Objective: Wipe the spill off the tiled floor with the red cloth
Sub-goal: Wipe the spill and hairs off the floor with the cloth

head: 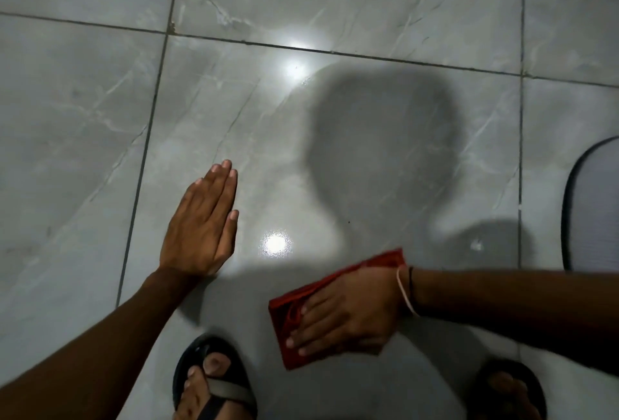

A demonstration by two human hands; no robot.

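Note:
A folded red cloth [288, 315] lies flat on the grey tiled floor [83, 124] near the bottom middle. My right hand [345, 312] presses down on it, palm flat, fingers spread toward the left. My left hand [201, 225] rests flat on the tile to the left, fingers together, holding nothing. The tile between and beyond my hands is glossy, with a smeared wet sheen [278, 245] under a light reflection. No distinct puddle edge is visible.
My two sandalled feet stand at the bottom edge, the left foot [211, 382] just below the cloth and the right foot [509, 393] at the lower right. A grey mat with a dark rim [593, 205] lies at the right edge. My head's shadow [382, 138] falls across the centre tile.

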